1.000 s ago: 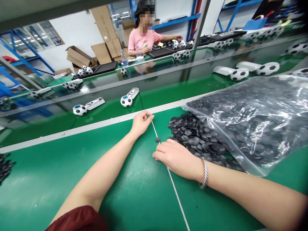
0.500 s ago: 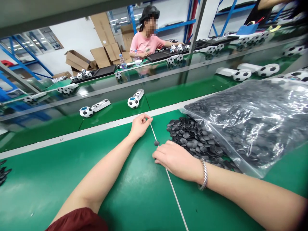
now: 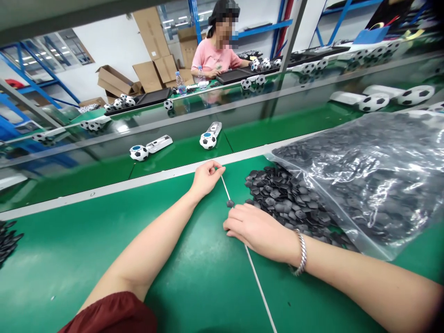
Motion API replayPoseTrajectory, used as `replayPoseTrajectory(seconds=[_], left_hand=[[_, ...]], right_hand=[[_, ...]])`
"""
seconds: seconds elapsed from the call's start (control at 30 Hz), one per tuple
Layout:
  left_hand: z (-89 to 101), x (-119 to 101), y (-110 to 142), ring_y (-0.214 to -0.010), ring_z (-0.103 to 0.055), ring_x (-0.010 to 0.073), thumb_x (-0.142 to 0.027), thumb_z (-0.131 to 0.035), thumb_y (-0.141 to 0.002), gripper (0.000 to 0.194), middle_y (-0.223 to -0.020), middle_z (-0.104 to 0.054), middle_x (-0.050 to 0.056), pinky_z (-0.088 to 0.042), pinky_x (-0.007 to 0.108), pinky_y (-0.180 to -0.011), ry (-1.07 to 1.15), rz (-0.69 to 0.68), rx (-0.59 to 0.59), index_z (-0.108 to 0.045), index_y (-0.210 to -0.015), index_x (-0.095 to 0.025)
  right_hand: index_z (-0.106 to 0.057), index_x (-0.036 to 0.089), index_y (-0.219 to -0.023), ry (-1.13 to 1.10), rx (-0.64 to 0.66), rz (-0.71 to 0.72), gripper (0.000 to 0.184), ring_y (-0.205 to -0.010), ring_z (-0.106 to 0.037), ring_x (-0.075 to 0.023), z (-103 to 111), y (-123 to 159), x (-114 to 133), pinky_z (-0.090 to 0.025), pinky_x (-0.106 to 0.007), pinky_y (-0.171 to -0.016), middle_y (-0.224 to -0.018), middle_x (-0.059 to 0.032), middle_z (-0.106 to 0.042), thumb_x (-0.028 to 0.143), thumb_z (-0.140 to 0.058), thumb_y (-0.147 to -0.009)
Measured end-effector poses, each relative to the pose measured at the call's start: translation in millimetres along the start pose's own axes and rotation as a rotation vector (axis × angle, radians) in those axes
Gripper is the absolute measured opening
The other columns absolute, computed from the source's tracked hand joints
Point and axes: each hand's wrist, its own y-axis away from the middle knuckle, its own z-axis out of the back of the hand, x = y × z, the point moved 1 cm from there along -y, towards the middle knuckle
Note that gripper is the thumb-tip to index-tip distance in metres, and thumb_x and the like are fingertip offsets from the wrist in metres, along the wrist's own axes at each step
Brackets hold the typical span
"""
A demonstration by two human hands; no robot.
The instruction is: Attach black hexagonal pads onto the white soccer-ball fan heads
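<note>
My left hand [image 3: 206, 180] pinches the far end of a thin white cord [image 3: 258, 281], fingertips pressed together. The cord runs from there under my right hand [image 3: 262, 229] and on toward the near edge of the view. Between the two hands, a small black flat piece [image 3: 230, 203] sits on the cord, right at the fingertips of my right hand. Those fingers are closed over the cord; their exact grip is hidden beneath the hand. Just right of the hands lies a heap of similar black pieces [image 3: 284, 199], spilling from a clear plastic bag [image 3: 374, 175].
More black pieces [image 3: 9, 240] lie at the left edge of the green table [image 3: 86, 249]. Beyond a pale rail [image 3: 152, 177], white items with football-patterned ends [image 3: 208, 140] rest on a green belt [image 3: 183, 155]. Across it sits a person in a pink shirt [image 3: 217, 58].
The football-patterned items on the belt have shifted right. My hands keep nearly the same pose on the cord, and the black piece stays by my right fingertips. The view has shifted slightly.
</note>
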Motion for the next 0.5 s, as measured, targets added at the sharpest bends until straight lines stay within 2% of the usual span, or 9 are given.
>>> replayPoseTrajectory(seconds=[0.13, 0.37, 0.5], left_hand=[[0.5, -3, 0, -0.046, -0.028, 0.0075, -0.03, -0.059, -0.073, 0.015, -0.046, -0.029, -0.009, -0.026, 0.022, -0.05, 0.014, 0.001, 0.008, -0.056, -0.069, -0.015], [-0.1, -5, -1, -0.043, -0.029, 0.0066, -0.023, -0.065, -0.068, 0.011, -0.043, -0.03, -0.009, -0.025, 0.022, -0.048, 0.117, 0.028, -0.025, -0.059, -0.063, -0.015], [20.8, -33, -4, -0.044, -0.037, 0.0059, -0.021, -0.062, -0.074, 0.01, -0.049, -0.043, -0.006, -0.03, 0.02, -0.046, 0.279, 0.063, -0.16, -0.059, -0.068, -0.013]], right_hand=[[-0.059, 0.016, -0.084, -0.027, 0.023, 0.02, 0.015, -0.076, -0.048, -0.0164, 0, 0, 0, -0.033, -0.029, -0.068, -0.081, -0.004, -0.057, 0.022, -0.046, -0.089], [-0.057, 0.017, -0.086, -0.061, 0.097, -0.052, 0.015, -0.078, -0.051, -0.0157, 1, 0, -3, -0.036, -0.029, -0.07, -0.085, -0.0035, -0.058, 0.022, -0.044, -0.09], [-0.057, 0.017, -0.087, -0.064, 0.105, -0.057, 0.015, -0.083, -0.053, -0.0165, 2, 1, -3, -0.036, -0.03, -0.074, -0.087, -0.0033, -0.058, 0.023, -0.044, -0.09]])
